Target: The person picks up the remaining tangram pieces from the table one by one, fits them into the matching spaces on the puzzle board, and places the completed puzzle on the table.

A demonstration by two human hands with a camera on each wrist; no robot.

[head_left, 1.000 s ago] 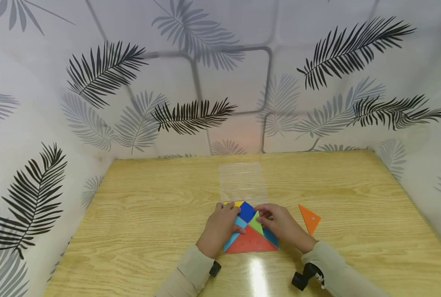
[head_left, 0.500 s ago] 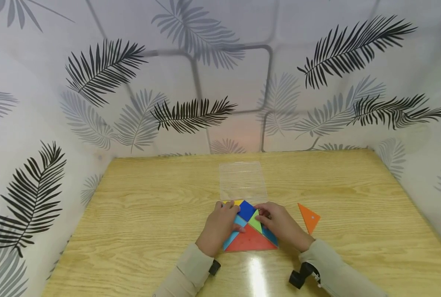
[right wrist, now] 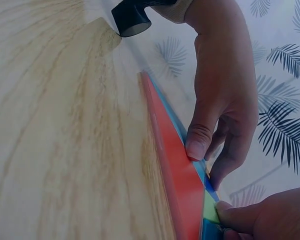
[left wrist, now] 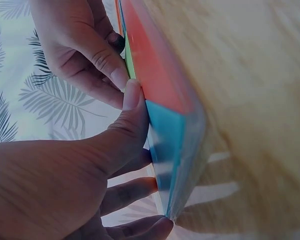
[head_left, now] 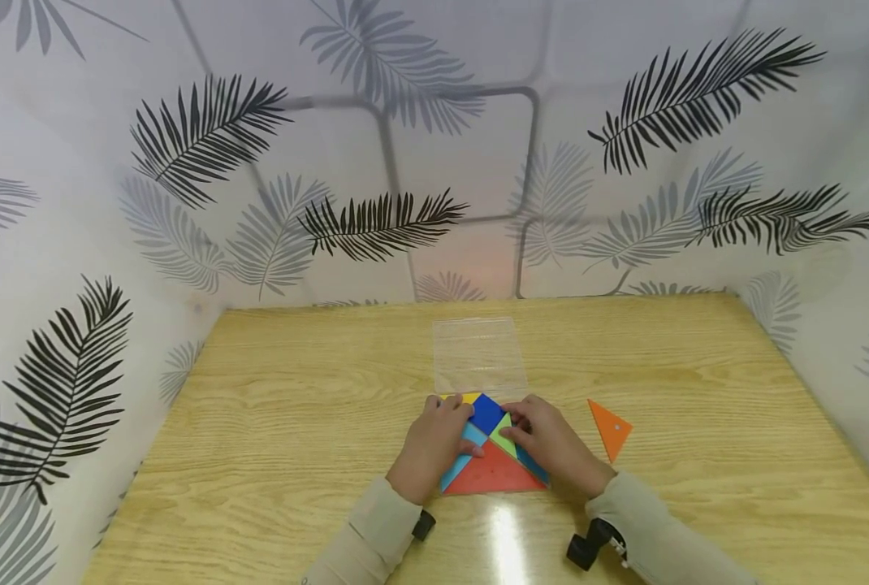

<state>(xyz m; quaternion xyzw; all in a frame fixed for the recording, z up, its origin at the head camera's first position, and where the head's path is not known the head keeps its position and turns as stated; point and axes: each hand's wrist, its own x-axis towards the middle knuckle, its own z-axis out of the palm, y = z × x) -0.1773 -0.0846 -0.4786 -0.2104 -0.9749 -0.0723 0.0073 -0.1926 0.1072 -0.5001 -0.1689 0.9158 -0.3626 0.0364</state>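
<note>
On tangram (head_left: 493, 471) — left fingers (head_left: 458, 410) resting, right fingers (head_left: 524, 409) apparently pinching green triangle (head_left: 503, 441) — barely shifted.

Head view: high, facing forward and down at your counter (head_left: 296, 390)
Wrist views: close, low, tipped sideways
All share: red triangle (head_left: 496, 473)

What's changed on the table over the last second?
Very little: the right sleeve has edged slightly toward the left hand. Nothing was visibly taken hold of or let go. As before, the right hand pinches at the green triangle and the left hand holds the puzzle; the orange triangle and clear lid stayed put.
</note>
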